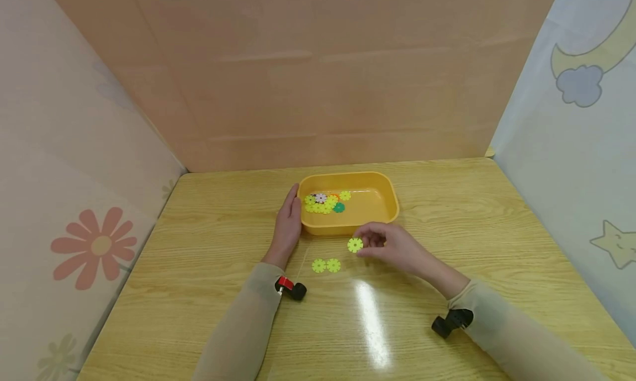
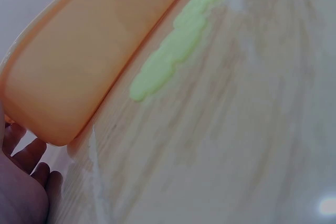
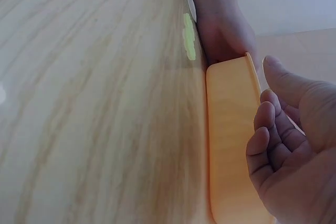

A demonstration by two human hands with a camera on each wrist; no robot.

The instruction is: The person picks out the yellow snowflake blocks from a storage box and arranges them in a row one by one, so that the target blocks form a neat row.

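My left hand [image 1: 288,222] rests along the left end of a yellow plastic tub [image 1: 391,207], its fingers against the outer wall. In front of the tub, my right hand [image 1: 392,245] pinches a yellow-green snowflake disc [image 1: 355,244] between thumb and fingers. That disc is hidden in the right wrist view, where the curled fingers [image 3: 265,116] overlap the tub's side. Two more yellow-green snowflake discs [image 1: 319,265] lie edge to edge on the table, just below and left of the held one. The left wrist view shows this pair as a flat green strip [image 2: 173,45].
Inside the tub, toward its left, lie several snowflake discs [image 1: 318,208], mostly yellow-green, with a green disc [image 1: 339,207] and a pale one [image 1: 321,197]. The wooden table [image 1: 208,281] ends at a brown back panel [image 1: 318,94], with printed sheets on both sides.
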